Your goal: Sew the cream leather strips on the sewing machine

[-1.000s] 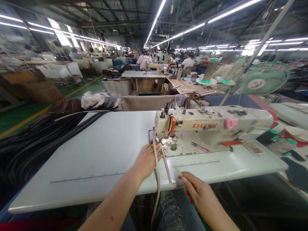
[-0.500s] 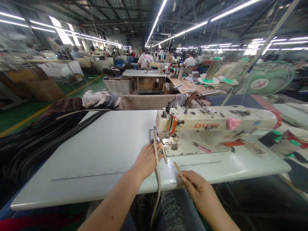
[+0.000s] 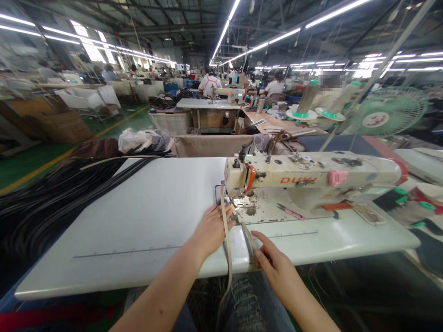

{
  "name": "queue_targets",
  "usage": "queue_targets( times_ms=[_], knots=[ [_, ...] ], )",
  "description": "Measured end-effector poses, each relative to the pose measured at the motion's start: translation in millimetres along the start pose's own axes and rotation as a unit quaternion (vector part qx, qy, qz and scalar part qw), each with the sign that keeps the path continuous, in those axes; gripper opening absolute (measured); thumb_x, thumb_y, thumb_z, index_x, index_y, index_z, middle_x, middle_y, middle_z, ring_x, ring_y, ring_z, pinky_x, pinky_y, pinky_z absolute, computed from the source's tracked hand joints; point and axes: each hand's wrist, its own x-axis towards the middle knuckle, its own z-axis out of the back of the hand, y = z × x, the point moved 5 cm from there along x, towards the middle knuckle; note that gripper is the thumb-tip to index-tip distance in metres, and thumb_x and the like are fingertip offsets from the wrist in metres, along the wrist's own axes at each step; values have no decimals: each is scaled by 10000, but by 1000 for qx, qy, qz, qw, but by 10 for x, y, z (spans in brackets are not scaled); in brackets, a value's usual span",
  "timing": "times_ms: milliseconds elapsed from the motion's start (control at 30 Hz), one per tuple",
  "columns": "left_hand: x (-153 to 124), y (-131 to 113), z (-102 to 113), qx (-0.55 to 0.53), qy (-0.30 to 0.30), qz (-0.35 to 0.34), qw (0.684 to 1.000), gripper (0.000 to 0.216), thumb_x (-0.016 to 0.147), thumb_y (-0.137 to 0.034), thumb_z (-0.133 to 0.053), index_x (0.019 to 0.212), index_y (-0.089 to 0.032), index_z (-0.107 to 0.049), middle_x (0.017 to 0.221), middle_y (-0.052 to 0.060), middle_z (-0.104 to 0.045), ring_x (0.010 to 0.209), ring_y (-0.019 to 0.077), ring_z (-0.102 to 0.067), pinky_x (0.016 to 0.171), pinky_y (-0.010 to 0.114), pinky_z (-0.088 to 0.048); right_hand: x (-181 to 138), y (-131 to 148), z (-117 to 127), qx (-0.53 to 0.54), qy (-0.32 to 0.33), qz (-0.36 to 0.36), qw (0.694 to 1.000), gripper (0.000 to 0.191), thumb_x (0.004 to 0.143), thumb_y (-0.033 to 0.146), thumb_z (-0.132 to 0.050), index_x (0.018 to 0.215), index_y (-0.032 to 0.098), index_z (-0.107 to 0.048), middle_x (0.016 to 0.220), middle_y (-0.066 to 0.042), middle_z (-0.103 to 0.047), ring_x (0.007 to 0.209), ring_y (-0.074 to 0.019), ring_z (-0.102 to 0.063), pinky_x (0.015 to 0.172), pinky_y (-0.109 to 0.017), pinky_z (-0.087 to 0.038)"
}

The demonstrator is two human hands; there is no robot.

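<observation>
My left hand [image 3: 209, 230] rests on the white table [image 3: 145, 216], fingers pressed against a long beige strap [image 3: 227, 240] that runs from the needle area of the cream sewing machine [image 3: 311, 177] down over the table's front edge. My right hand [image 3: 275, 267] sits at the table's front edge and pinches a second short beige strip [image 3: 248, 240], which lies on the table pointing toward the needle plate [image 3: 242, 203].
A pile of black straps [image 3: 51, 203] covers the table's left end. Pink-handled snips [image 3: 290, 212] lie on the machine bed. Thread cones [image 3: 304, 103] and a green fan [image 3: 384, 113] stand at the right. Other workstations and people fill the hall behind.
My right hand has moved left and forward, bringing its short strip closer to the needle plate. The other short strip seen earlier by the needle no longer shows separately. The left hand has stayed put.
</observation>
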Motion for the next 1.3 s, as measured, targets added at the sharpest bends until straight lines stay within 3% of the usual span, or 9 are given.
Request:
queue_targets(
  times_ms=[233, 467, 567, 700, 933, 1133, 1300],
  knots=[
    [6, -11, 5, 4, -3, -2, 1000, 443, 1054, -406, -344, 1406, -194, -511, 1459, 81, -529, 1395, 230, -437, 1180, 450, -351, 210, 41, -140, 52, -12, -9, 999, 451, 897, 366, -472, 1310, 211, -565, 648, 40, -593, 642, -185, -584, 644, -293, -462],
    [8, 5, -26, 19, -4, -3, 1000, 458, 1057, -415, -348, 1430, -187, -484, 1475, 95, -509, 1403, 235, -429, 1186, 463, -343, 452, 112, -242, 25, -20, 8, 999, 454, 898, 358, -466, 1292, 173, -597, 672, 5, -661, 653, -200, -619, 690, -325, -483],
    [12, -1, -4, 12, -6, 0, 1000, 457, 1059, -409, -342, 1432, -186, -486, 1464, 98, -520, 1397, 234, -436, 1185, 457, -350, 556, 144, -258, 13, -21, 12, 1000, 458, 891, 334, -480, 1295, 162, -610, 766, -41, -730, 738, -225, -660, 763, -352, -501],
    [21, -9, 47, -5, -13, 2, 1000, 434, 1057, -392, -350, 1400, -189, -521, 1427, 92, -558, 1378, 235, -461, 1171, 455, -377, 681, 194, -267, -2, -23, 15, 1000, 426, 881, 282, -486, 1253, 151, -646, 1036, -116, -769, 949, -259, -686, 890, -380, -489],
    [31, 5, 42, -23, -7, -2, 1000, 406, 1052, -366, -367, 1358, -185, -564, 1395, 78, -588, 1359, 240, -482, 1180, 469, -371, 782, 202, -320, -7, -23, 16, 1000, 391, 891, 253, -495, 1226, 147, -667, 1137, -139, -755, 1050, -272, -681, 933, -376, -480],
    [30, -8, 42, -19, -2, -5, 1000, 403, 1052, -345, -365, 1377, -191, -549, 1414, 69, -573, 1371, 236, -468, 1179, 472, -374, 806, 189, -342, -5, -32, 14, 999, 394, 902, 264, -483, 1246, 164, -646, 1016, -111, -768, 919, -244, -691, 839, -344, -486],
    [22, -11, 50, -7, -12, -6, 1000, 400, 1046, -340, -384, 1382, -199, -548, 1417, 84, -568, 1367, 243, -475, 1167, 478, -387, 757, 213, -306, -8, -16, 19, 1000, 354, 891, 267, -488, 1188, 187, -663, 746, -37, -732, 691, -204, -655, 679, -301, -454]
  ],
)
